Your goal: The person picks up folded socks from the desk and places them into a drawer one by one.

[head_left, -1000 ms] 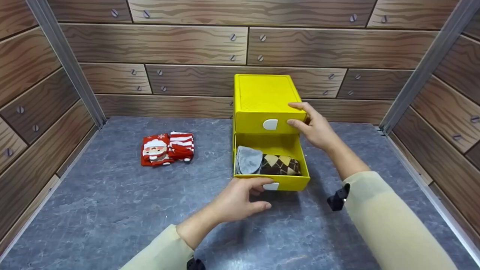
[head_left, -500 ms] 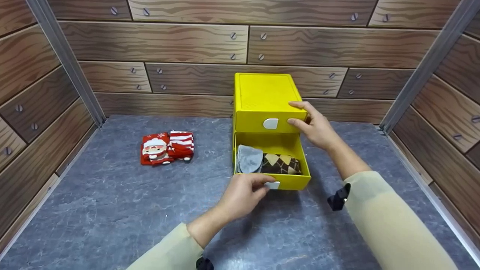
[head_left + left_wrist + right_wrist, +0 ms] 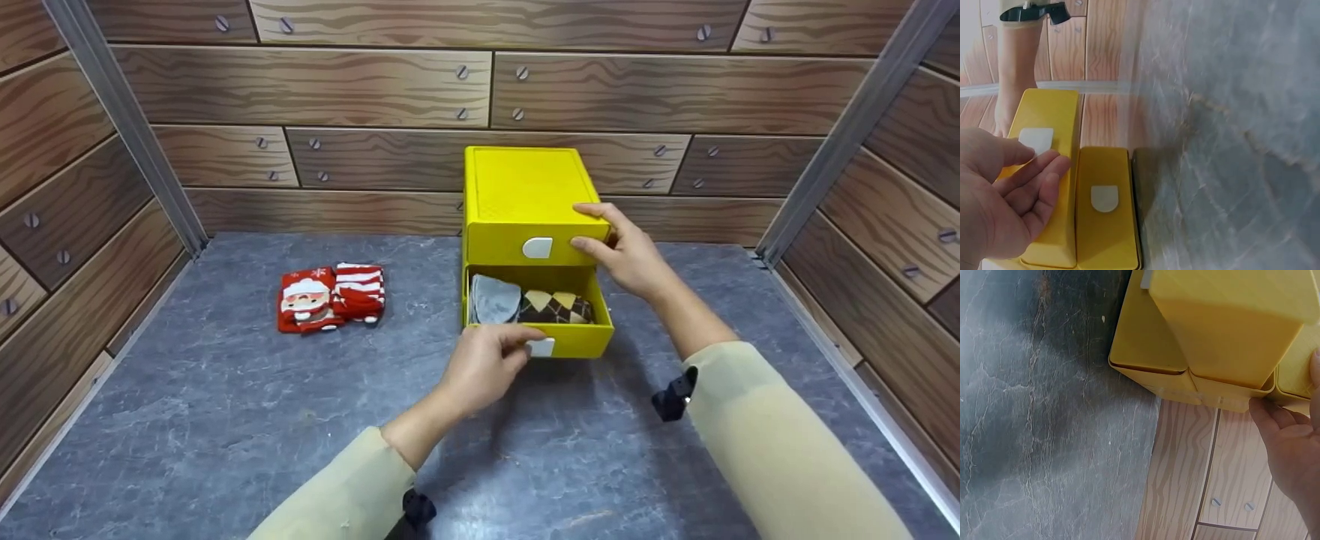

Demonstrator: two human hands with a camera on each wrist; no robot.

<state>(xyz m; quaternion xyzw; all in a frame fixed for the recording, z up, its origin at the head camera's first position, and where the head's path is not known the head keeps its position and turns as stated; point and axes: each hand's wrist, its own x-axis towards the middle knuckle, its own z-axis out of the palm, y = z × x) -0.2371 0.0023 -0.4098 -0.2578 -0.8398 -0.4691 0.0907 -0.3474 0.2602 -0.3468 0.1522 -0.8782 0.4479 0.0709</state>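
In the head view, a yellow drawer cabinet (image 3: 526, 184) has its middle drawer (image 3: 581, 342) partly pulled out. Inside lie folded grey socks (image 3: 495, 298) and brown argyle socks (image 3: 556, 309). My left hand (image 3: 484, 367) pinches the drawer's white handle (image 3: 541, 347) between thumb and forefinger. The left wrist view shows this handle (image 3: 1037, 139) too, partly behind the fingers. My right hand (image 3: 630, 255) grips the cabinet's upper right front corner, forefinger on top and thumb on the top drawer's front. In the right wrist view, fingers (image 3: 1266, 419) press against its side.
Red and white Santa socks (image 3: 330, 298) lie folded on the grey marbled table (image 3: 300, 420), left of the cabinet. Beneath the pulled-out drawer is a pushed-in bottom drawer (image 3: 1107, 236). Wood-patterned walls (image 3: 375, 90) with metal corner posts stand around the back and sides.
My left thumb has closed onto the handle, and the middle drawer has slid partway back into the cabinet with the socks in it. My right hand keeps its place on the cabinet.
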